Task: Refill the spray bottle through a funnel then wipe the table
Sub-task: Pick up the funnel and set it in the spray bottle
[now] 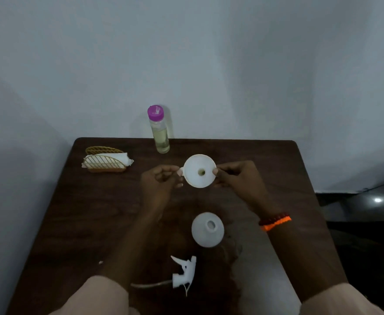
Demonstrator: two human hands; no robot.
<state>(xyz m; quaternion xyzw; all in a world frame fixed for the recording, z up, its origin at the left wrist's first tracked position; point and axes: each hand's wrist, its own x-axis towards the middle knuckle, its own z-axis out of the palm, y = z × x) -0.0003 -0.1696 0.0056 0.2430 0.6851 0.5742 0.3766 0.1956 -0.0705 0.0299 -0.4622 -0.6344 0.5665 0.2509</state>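
Note:
A white funnel (199, 171) is held over the middle of the dark wooden table (91, 214), its wide mouth facing up. My left hand (160, 180) pinches its small side tab, and my right hand (236, 177) pinches the opposite rim. Closer to me stands the white spray bottle (207, 229), uncapped, its open neck showing. The white trigger sprayer head (185, 272) with its dip tube lies on the table near the front edge. A clear bottle (160, 130) of pale liquid with a purple cap stands at the far edge.
A yellow wire holder with white napkins (105, 162) sits at the back left of the table. A grey wall rises right behind the table. A dark floor lies off to the right.

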